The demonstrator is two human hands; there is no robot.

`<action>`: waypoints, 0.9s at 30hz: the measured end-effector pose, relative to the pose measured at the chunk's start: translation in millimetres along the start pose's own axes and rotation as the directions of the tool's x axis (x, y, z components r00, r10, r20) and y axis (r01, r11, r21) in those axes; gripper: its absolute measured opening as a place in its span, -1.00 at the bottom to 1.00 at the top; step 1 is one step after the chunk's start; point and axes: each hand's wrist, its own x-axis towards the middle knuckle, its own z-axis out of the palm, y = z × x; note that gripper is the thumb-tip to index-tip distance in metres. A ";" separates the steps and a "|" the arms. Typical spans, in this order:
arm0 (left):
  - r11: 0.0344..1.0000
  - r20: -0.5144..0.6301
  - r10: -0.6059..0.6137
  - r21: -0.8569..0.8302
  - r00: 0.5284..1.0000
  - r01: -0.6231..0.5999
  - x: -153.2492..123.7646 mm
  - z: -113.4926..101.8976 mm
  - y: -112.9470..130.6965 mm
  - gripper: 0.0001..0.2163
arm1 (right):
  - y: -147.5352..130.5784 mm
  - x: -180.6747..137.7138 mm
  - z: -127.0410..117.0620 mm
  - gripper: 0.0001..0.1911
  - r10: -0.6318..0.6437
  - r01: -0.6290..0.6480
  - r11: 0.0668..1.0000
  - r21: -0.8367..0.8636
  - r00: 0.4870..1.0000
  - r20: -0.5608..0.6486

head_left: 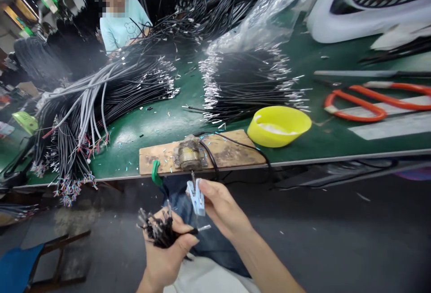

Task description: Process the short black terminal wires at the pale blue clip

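My left hand (164,250) is closed round a bundle of black cables (160,230) with stripped, silvery ends. Between its thumb and forefinger one cable sticks out to the right, its bare end showing. My right hand (224,203) pinches a light blue clothespin (196,197), just above and right of that cable end. The clothespin sits at the tip of a thin metal shaft, which comes from a small motor (189,153); whether they are joined I cannot tell. The motor is fixed on a wooden board (232,147) at the table's edge.
A yellow bowl (279,126) stands right of the board, with orange-handled scissors (357,102) beyond. Piles of black cables (249,77) and grey cables (94,91) lie on the green table (129,142). A green hook-like piece (156,172) grips the board's edge. Across the table is another person (123,25).
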 end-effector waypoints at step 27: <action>0.882 0.074 -0.427 -0.182 0.901 0.434 -20.8 -2.9 -16.7 -0.59 | 28.6 -52.5 -24.1 -0.91 -0.535 0.597 0.618 -0.511 0.796 0.284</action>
